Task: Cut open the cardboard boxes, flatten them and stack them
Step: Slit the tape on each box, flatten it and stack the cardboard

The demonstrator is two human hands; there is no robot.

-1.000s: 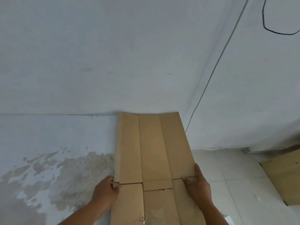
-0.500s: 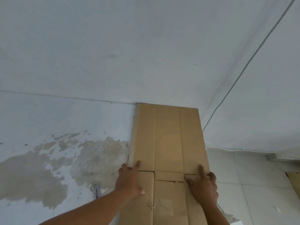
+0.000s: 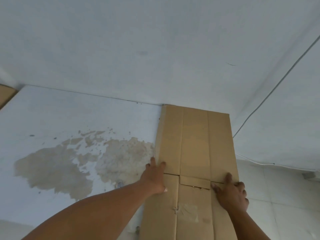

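Where the white table [image 3: 86, 115] meets the wall [image 3: 155, 49] at the far left, a corner of another brown board [image 3: 5, 96] pokes into view. A broad brownish stain [image 3: 78, 161] spreads across the tabletop, with a small bluish thing [image 3: 119, 184] just past it, too blurred to name. The left hand [image 3: 155, 177] lies flat, fingers straight, pressing the left edge of the flattened cardboard [image 3: 195, 144], which lies along the table's right side with its far end touching the wall. The right hand [image 3: 232, 194] holds the right edge, forefinger and thumb on top, the other fingers bent over it. A thin cable [image 3: 277, 87] slants down the wall above the tiled floor [image 3: 285, 196].
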